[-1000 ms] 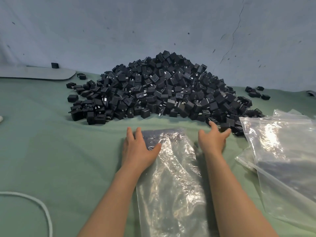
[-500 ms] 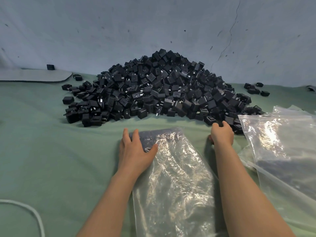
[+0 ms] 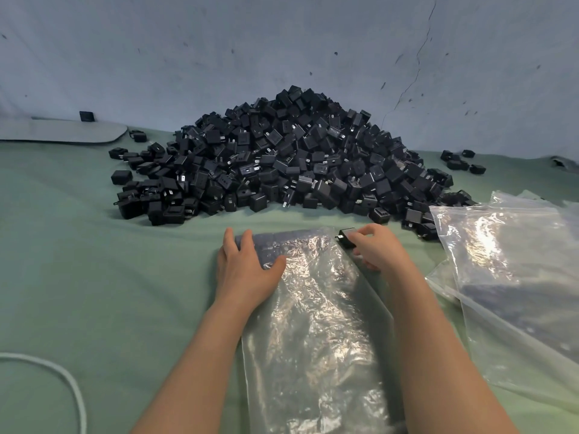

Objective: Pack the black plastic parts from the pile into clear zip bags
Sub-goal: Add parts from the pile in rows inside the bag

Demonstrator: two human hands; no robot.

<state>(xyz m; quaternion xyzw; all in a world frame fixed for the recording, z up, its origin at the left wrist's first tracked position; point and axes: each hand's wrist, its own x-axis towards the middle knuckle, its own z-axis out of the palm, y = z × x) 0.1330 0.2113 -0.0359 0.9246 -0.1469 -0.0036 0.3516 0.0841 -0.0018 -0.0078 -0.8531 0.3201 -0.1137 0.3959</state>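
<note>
A part [image 3: 345, 239] has been pinched from the pile [image 3: 282, 158] by the right hand [image 3: 376, 250]; bag [image 3: 313, 324] pressed flat under open left hand [image 3: 244, 270], awaiting it.

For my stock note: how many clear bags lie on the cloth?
3: one bag under the left hand, two overlapping bags at the right; more may hide beneath.

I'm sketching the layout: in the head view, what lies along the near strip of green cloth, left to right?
White cord → left hand → clear zip bag → right hand, pinching a black part → stack of clear bags.
</note>
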